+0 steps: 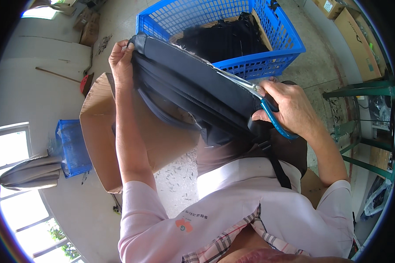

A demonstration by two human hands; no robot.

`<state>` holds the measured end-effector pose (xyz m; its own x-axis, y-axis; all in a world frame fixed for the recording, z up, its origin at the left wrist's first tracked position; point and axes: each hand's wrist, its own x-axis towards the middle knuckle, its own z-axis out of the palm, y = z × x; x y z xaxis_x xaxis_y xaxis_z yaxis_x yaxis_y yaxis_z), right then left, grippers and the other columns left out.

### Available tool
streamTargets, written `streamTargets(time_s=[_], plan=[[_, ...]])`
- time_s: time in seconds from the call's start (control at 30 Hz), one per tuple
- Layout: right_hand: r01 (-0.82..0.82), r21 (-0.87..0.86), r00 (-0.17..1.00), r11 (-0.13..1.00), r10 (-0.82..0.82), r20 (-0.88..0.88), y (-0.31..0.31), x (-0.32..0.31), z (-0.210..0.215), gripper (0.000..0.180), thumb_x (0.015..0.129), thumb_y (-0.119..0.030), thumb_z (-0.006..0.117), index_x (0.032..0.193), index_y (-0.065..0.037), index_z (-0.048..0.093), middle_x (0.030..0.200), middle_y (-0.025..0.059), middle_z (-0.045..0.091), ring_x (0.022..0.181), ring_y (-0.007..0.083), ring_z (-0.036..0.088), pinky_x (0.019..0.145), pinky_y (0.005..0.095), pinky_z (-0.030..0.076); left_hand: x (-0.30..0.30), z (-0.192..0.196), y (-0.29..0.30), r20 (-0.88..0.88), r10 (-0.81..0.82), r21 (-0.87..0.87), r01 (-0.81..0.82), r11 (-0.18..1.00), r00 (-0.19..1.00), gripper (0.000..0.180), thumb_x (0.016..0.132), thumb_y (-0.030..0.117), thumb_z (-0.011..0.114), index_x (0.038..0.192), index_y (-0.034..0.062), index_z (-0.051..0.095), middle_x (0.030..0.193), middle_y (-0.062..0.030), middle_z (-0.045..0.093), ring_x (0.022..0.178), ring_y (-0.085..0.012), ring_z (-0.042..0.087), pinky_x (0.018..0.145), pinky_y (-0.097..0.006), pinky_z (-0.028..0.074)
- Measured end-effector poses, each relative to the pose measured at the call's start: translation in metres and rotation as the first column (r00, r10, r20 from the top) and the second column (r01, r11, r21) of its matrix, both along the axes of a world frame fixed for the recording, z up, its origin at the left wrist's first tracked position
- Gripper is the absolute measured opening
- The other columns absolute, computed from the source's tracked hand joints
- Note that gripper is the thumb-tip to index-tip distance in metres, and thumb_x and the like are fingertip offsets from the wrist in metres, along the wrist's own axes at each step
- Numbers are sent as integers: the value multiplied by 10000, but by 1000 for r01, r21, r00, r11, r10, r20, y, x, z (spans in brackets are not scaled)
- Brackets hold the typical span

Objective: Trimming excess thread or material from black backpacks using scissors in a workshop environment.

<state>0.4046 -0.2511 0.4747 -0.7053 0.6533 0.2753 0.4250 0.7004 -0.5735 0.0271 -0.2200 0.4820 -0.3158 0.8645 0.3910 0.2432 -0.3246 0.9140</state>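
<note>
A long black fabric piece [184, 70], with straps and folds hanging from it, stretches between my hands above my lap. Pinched at its far left corner is my left hand [122, 63], fingers closed on the cloth. My right hand [289, 103] grips scissors [274, 118] with blue handles. Their metal blades lie along the fabric's frayed far edge, pointing left. That hand is also close against the right end of the fabric; whether it pinches the cloth too I cannot tell. A black strap [276, 166] with a buckle trails toward my lap.
Beyond the fabric stands a blue plastic crate [289, 48] holding black pieces. An open cardboard box [98, 144] is at the left, with another blue crate [72, 149] behind it. Green metal racking [364, 90] and a carton [357, 44] stand at right. Scraps litter the floor.
</note>
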Motion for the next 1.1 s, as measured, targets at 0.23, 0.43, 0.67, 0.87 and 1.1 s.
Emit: streamTargets(time_s=[0.23,0.43,0.67,0.87,1.1], plan=[[5,-29,998,1000,-7,-63,-4,-9,-5,434,674,-403,665,772,-21,483,558,86,542,484,215,561,478,282,443,0,-7,-1,18,26,-40,-26,999,999,42,809,54,563,848,39,562,742,34,560,671,-23,453,639,-151,342],[55,-171,997,984,-65,-51,-8,-6,8,488,623,-431,697,785,-19,492,609,101,543,557,227,570,523,303,453,0,-4,-7,47,29,-16,-29,999,998,33,813,50,557,844,40,562,741,29,565,666,-24,458,631,-156,351],[78,-52,997,996,-78,13,-1,-13,12,564,573,-488,706,822,-18,519,675,106,562,637,236,576,584,341,462,2,-4,-9,81,22,-4,-21,1000,996,32,811,54,563,841,43,562,733,26,566,657,-28,458,626,-159,353],[47,-105,999,993,-45,22,6,-25,10,536,575,-435,717,831,-7,518,655,108,553,585,241,559,555,328,450,-1,-8,-10,37,65,-23,-64,998,997,36,810,65,567,837,43,558,727,31,559,650,-26,445,613,-157,342],[32,-212,999,977,-27,27,7,-30,7,450,605,-305,739,838,9,514,645,104,533,532,213,514,519,301,416,-4,-14,-16,92,71,-61,-66,996,993,36,812,60,563,842,41,560,733,32,560,659,-21,448,620,-155,343]])
